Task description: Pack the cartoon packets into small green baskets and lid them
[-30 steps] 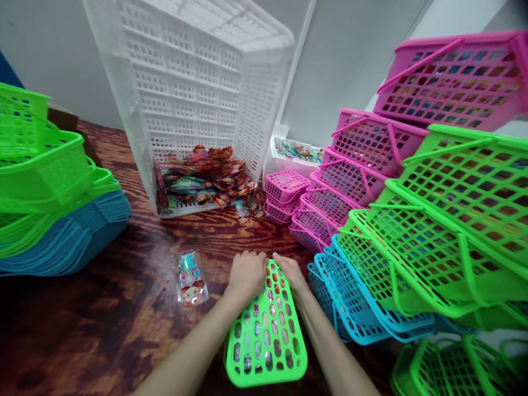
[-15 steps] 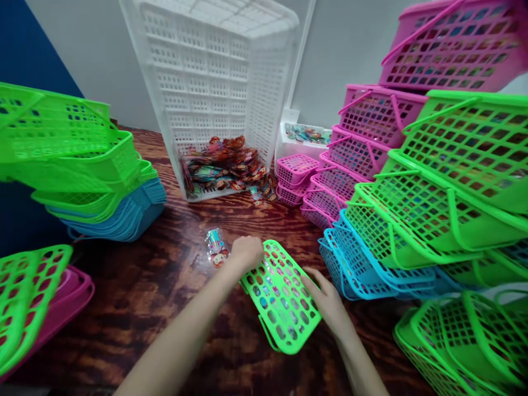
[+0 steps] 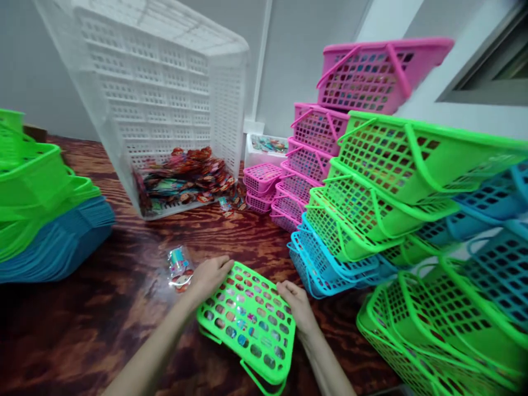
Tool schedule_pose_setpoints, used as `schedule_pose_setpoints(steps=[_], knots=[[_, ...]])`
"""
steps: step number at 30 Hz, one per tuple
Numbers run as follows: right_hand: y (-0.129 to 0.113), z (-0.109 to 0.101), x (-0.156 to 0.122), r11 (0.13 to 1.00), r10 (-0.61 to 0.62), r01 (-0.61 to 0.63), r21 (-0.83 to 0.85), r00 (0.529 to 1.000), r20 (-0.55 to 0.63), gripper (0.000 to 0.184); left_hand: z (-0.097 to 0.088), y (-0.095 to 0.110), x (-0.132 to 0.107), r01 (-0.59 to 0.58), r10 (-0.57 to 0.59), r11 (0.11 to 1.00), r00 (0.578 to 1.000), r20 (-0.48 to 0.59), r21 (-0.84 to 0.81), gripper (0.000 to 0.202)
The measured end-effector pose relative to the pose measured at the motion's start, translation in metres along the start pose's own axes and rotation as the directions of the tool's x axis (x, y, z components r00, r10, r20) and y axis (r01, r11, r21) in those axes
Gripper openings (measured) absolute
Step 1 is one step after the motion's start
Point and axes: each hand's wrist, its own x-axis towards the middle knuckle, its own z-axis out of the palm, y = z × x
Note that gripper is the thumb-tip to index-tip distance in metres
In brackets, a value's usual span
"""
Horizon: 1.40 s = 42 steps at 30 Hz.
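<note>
A small green plastic basket with a perforated lid is between my two hands, above the brown table. Colourful contents show through its oval holes, and a handle hangs down at the near edge. My left hand grips the far left corner. My right hand holds the right side, its fingertips at the lid's edge. Just left of my left hand, a clear packet with a red-haired figure and a turquoise piece lies on the table.
A white crate lies tipped on its side, with many packets inside. At the right rise stacks of filled pink baskets, green baskets and blue baskets. Nested green baskets and blue baskets stand at the left.
The view has swung to the right, so the crate and stacks sit farther left. The green basket has turned and tilted a little in my hands, and both hands still hold it.
</note>
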Motion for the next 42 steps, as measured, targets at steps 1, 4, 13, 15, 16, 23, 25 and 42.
schedule_pose_setpoints(steps=[1,4,13,15,16,23,25,42], knots=[[0.000,-0.002,0.003,1.000,0.002,-0.002,-0.006,1.000,0.017,0.055,0.002,-0.003,0.001,-0.006,0.006,0.999,1.000,-0.005,-0.033,0.034],[-0.004,-0.005,0.012,0.999,-0.028,0.031,-0.042,0.997,0.068,0.054,0.014,-0.010,-0.007,-0.002,-0.003,0.994,0.999,-0.045,-0.110,0.032],[-0.022,-0.004,0.027,0.967,-0.113,0.164,-0.195,0.962,0.248,0.042,0.023,-0.008,-0.045,-0.098,0.082,0.993,0.973,-0.216,-0.063,0.029],[-0.023,-0.003,0.027,0.963,-0.108,0.167,-0.211,0.958,0.266,0.040,0.015,-0.003,-0.040,-0.096,0.095,0.995,0.985,-0.141,-0.005,0.032],[-0.024,-0.002,0.026,0.962,-0.104,0.167,-0.216,0.956,0.275,0.039,0.012,-0.002,-0.037,-0.109,0.107,0.994,0.988,-0.114,-0.015,0.033],[-0.019,-0.004,0.030,0.970,-0.056,0.123,-0.208,0.951,0.303,0.041,0.026,-0.019,-0.022,-0.232,0.209,0.874,0.973,-0.100,-0.426,0.040],[-0.015,-0.005,0.034,0.974,-0.024,0.092,-0.206,0.950,0.310,0.042,0.035,-0.023,-0.025,-0.232,0.186,0.817,0.973,-0.139,-0.528,0.042],[-0.025,-0.003,0.038,0.901,-0.070,0.236,-0.364,0.907,0.415,0.043,0.010,0.036,-0.046,-0.236,0.241,0.969,0.968,-0.064,0.073,0.020]])
